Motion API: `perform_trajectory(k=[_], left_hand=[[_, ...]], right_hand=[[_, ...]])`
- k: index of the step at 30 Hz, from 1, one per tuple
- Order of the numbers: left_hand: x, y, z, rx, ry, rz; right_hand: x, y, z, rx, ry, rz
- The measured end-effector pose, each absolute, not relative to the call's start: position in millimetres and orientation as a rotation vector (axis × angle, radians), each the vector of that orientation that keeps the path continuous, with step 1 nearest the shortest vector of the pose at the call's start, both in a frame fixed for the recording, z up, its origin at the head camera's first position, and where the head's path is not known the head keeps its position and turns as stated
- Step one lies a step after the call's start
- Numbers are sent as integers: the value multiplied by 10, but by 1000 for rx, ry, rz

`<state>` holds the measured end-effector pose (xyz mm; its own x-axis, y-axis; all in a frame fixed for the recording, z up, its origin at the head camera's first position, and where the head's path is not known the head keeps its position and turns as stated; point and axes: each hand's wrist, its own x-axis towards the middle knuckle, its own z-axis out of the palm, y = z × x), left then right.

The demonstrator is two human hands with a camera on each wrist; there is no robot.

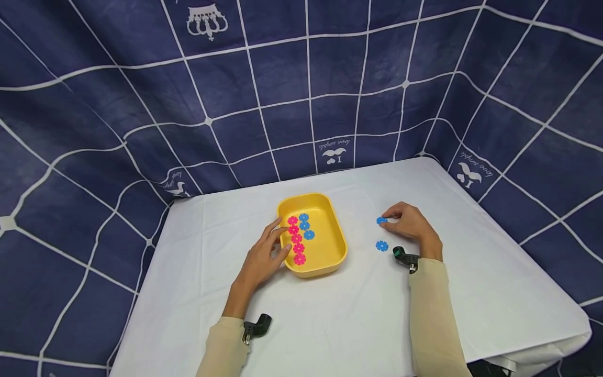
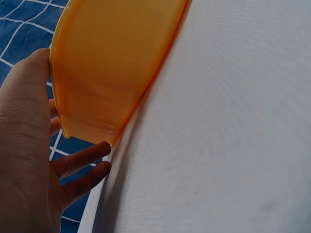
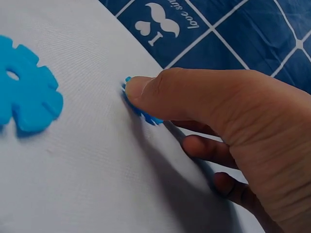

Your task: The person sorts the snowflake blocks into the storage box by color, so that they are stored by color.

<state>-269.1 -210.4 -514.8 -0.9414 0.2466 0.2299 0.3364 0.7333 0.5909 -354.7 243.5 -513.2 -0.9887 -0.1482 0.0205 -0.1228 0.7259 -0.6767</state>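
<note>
My right hand (image 1: pixel 409 224) pinches a blue snowflake building disc (image 1: pixel 381 221) between thumb and fingers, low over the white table. In the right wrist view the thumb (image 3: pixel 150 94) covers much of that disc. Another blue disc (image 1: pixel 382 245) lies flat on the cloth, nearer me. My left hand (image 1: pixel 260 259) rests at the left rim of a yellow tray (image 1: pixel 335 230), fingers spread and some tips reaching over the edge. Inside the tray, several pink discs (image 1: pixel 297 239) form a column along the left side, with three blue discs (image 1: pixel 304 225) next to its far end.
A white cloth (image 1: pixel 330 319) covers the table. Dark blue curtains with white grid lines (image 1: pixel 282 120) hang behind and along both sides. A small black wrist camera (image 1: pixel 258 325) is on the left wrist, and another camera (image 1: pixel 404 257) is on the right.
</note>
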Motion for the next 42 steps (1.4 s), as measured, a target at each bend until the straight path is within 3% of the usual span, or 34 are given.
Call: perform_trajectory(k=[15, 42], left_hand=[[-2681, -2107, -5178, -447, -2800, -984], [-2673, -2115, -5139, -450, -2801, -989]], right_hand=[[-3531, 2453, -4961, -322, 2937, -1162], [-3403, 2263, -4322, -370, 3033, -1174]])
